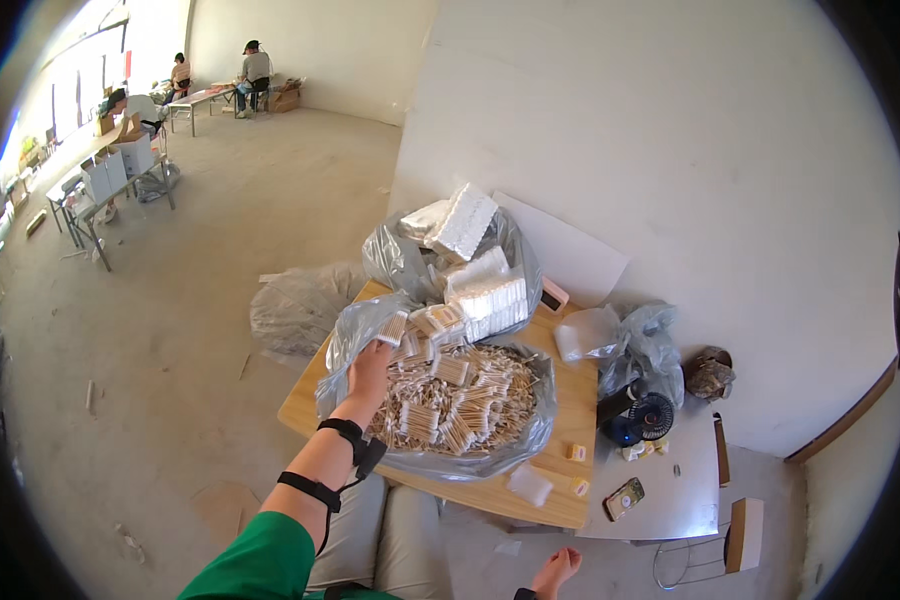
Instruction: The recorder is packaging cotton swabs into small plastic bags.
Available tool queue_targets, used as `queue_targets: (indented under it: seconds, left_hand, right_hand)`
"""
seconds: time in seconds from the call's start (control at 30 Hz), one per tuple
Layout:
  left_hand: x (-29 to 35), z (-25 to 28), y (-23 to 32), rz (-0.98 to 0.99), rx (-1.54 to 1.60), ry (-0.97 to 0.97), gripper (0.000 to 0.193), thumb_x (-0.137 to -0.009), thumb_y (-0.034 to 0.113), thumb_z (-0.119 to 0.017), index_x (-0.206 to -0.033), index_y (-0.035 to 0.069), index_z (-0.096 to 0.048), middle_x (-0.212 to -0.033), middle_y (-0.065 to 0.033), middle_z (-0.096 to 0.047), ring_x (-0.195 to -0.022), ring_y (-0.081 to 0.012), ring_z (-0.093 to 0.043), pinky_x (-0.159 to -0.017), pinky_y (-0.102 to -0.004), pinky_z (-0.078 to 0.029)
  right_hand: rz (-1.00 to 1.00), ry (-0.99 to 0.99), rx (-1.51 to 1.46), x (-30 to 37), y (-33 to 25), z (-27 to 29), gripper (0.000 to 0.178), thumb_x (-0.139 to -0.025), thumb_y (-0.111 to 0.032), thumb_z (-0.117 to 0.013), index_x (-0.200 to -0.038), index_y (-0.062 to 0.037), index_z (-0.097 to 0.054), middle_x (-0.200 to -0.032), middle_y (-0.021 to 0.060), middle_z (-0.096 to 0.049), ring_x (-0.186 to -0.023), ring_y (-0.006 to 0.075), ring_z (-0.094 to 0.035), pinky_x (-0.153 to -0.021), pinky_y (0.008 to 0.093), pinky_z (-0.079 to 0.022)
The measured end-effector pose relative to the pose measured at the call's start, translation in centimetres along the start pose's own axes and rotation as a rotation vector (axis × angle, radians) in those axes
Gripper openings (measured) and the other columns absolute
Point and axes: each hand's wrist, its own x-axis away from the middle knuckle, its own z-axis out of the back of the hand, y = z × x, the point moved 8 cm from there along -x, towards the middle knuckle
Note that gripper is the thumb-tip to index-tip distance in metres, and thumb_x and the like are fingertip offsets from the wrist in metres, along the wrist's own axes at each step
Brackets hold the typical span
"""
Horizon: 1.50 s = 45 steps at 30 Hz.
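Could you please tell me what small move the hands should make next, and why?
I would probably bring the right hand to the grey bag of cotton swabs: the left hand is at its left side, close to a swab bundle, while the right sits apart, off the table's near edge.

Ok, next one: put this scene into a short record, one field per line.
Left hand: at the left side of the front bag, fingertips by a swab bundle; grip unclear
Right hand: off the wooden table, fingers curled, nothing visible in it
Front bag contents: many cotton swabs, loose and bundled
Behind: second grey bag with white packs
Right: fan, phone
Background: three people at tables
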Motion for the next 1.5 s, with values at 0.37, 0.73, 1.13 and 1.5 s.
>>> queue_targets:
  seconds: [0.37,0.73,1.13,1.5]
  left_hand:
    - [1.4,4.8,3.3,0.222,0.751,-0.012,0.023,-0.075,0.005,-0.069,-0.096,0.002,-0.059,-0.088,-0.0121,-0.065,-0.077,-0.0235,-0.063,-0.069,-0.0322,-0.049]
    - [8.6,5.6,12.4,0.139,1.043,-0.588,0.029,-0.077,0.002,-0.070,-0.102,0.002,-0.056,-0.091,-0.0035,-0.063,-0.079,-0.0103,-0.058,-0.069,-0.0242,-0.047]
    - [13.4,5.2,11.9,0.436,1.214,-0.655,0.023,-0.092,0.022,-0.054,-0.085,0.002,-0.061,-0.074,-0.0015,-0.061,-0.065,-0.0083,-0.054,-0.061,-0.0227,-0.043]
    - [14.1,6.1,12.1,0.217,1.027,-0.518,0.012,-0.087,0.009,-0.059,-0.077,0.002,-0.059,-0.070,-0.0003,-0.056,-0.064,-0.0090,-0.050,-0.056,-0.0247,-0.039]
  right_hand:
    - [0.149,-0.485,0.119,8.1,-10.7,-15.3,0.008,-0.084,-0.002,-0.058,-0.090,-0.0070,-0.055,-0.074,-0.0014,-0.051,-0.060,0.0050,-0.044,-0.049,0.0190,-0.034]
    - [0.861,-0.992,0.361,24.7,-20.2,-31.6,0.015,-0.081,-0.005,-0.064,-0.095,-0.0023,-0.063,-0.087,0.0126,-0.061,-0.078,0.0253,-0.058,-0.065,0.0314,-0.047]
    - [1.286,-0.791,0.376,29.5,-21.0,-27.6,0.025,-0.068,0.007,-0.065,-0.092,-0.0008,-0.066,-0.091,0.0094,-0.061,-0.084,0.0296,-0.058,-0.071,0.0368,-0.049]
    - [1.048,-0.856,0.323,29.1,-20.3,-26.1,0.022,-0.073,0.009,-0.061,-0.093,0.0010,-0.061,-0.089,0.0145,-0.060,-0.080,0.0324,-0.057,-0.066,0.0379,-0.047]
